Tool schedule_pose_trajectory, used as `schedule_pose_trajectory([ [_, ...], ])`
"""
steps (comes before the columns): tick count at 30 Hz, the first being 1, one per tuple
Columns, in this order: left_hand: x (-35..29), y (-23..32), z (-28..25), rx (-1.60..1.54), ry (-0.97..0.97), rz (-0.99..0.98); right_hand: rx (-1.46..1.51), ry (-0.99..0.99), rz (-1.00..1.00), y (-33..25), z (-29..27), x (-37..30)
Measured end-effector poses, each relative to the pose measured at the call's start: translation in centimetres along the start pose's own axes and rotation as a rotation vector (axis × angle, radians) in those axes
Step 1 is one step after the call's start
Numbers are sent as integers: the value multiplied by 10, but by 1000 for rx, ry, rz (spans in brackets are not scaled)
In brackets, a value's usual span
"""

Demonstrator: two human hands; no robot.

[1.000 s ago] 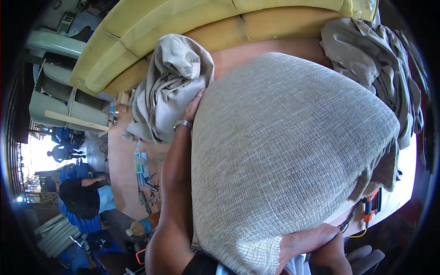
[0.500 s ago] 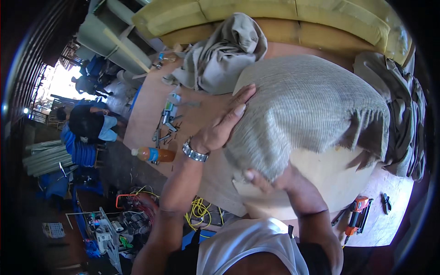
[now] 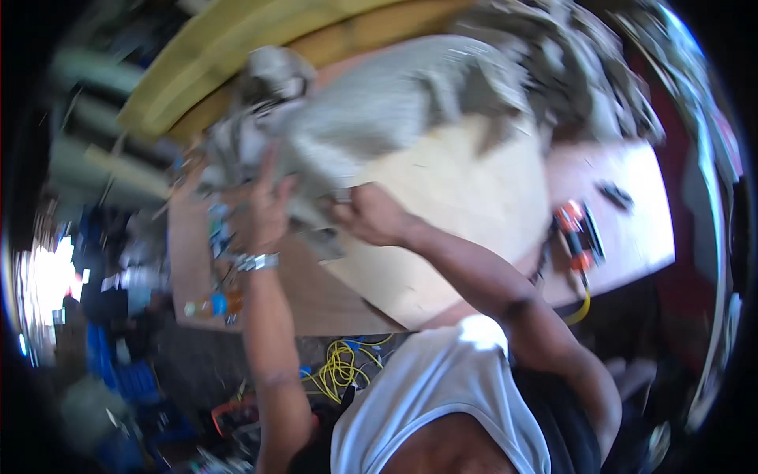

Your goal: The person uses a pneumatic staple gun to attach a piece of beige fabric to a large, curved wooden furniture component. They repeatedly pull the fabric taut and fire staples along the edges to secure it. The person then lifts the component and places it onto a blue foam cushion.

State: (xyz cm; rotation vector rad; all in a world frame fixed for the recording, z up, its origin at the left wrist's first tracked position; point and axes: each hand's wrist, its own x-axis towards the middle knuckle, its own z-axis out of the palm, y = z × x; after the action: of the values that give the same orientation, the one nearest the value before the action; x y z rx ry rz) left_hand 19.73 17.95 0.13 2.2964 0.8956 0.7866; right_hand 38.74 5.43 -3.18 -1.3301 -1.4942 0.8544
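Grey fabric (image 3: 379, 110) edge pinched in curled fingers of right hand (image 3: 377, 217) | left hand (image 3: 269, 212) blurred, fingers spread, fabric just beside tips, contact cannot be told | pale panel (image 3: 458, 197) part-covered by fabric, right of pinching fingers | orange tool (image 3: 570, 217) laid farther right | yellow foam (image 3: 237, 59) seen well beyond fingertips

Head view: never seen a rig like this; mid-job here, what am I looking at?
No robot here: you see a person's bare left hand and right hand, filmed by a wide fisheye camera worn on the head, looking down. The left hand is open, perhaps touching the light-grey woven fabric; the right hand is curled, apparently gripping its edge. The fabric partly covers a pale, smooth panel on the pinkish-brown table. An orange-and-black power tool lies to the right.
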Motion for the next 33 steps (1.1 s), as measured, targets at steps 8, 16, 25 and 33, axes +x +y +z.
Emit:
schedule_pose_trajectory([
  [8,-23,-6,0,-130,36,-71,-720,913,157,165,-130,-237],
  [16,0,10,4,34,42,-9,-1178,511,1042,269,-199,-351],
  [25,-17,-3,4,-42,112,118,-750,563,833,147,-231,-324],
  [33,-11,-5,8,-48,130,197,-127,403,493,-19,-112,-215],
])
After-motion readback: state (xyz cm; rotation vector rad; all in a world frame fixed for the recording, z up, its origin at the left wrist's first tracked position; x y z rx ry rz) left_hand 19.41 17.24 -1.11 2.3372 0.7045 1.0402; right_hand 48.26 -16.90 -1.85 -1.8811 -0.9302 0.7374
